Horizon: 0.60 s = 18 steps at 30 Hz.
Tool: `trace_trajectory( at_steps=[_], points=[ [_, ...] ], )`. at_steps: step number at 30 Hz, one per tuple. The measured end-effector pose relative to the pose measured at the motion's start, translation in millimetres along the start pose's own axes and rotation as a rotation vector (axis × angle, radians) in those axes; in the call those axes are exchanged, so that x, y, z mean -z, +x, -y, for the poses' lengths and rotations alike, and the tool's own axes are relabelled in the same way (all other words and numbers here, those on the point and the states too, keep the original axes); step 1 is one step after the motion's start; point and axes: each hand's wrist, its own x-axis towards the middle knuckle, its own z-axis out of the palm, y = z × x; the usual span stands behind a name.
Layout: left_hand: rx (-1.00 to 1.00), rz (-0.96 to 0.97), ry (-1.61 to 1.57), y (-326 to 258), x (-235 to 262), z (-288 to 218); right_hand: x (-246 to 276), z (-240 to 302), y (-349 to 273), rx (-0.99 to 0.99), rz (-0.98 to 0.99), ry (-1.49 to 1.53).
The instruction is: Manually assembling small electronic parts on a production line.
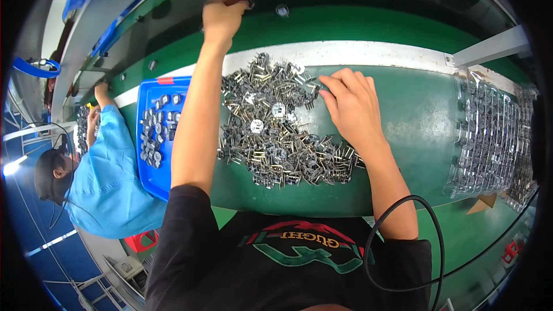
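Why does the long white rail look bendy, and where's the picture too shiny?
Head view: the fisheye lens bows the white rail and leaves black corners; head view: pale glare sits on the green table, right of the right hand; head view: the lamp at far left glows plain white.

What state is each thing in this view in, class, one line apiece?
Left hand: raised over green belt, pinching small dark part
Metal-pinned parts: heaped loosely on green table
Right hand: at heap's edge; grip unclear
Blue tray: partly filled with loose dark gray parts
Clear plastic trays: stacked
Black cable: looped
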Motion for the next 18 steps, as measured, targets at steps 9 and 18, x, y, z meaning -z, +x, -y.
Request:
trace_trajectory(
  at_steps=[9,18],
  points=[
    [0.027,0.035,0.114,34,-24,40,12,-4,1,0.017,-0.145,0.107],
    [-0.401,0.311,0.609,-1,-67,-10,29,2,-1,-0.083,-0.037,0.428]
  ],
)
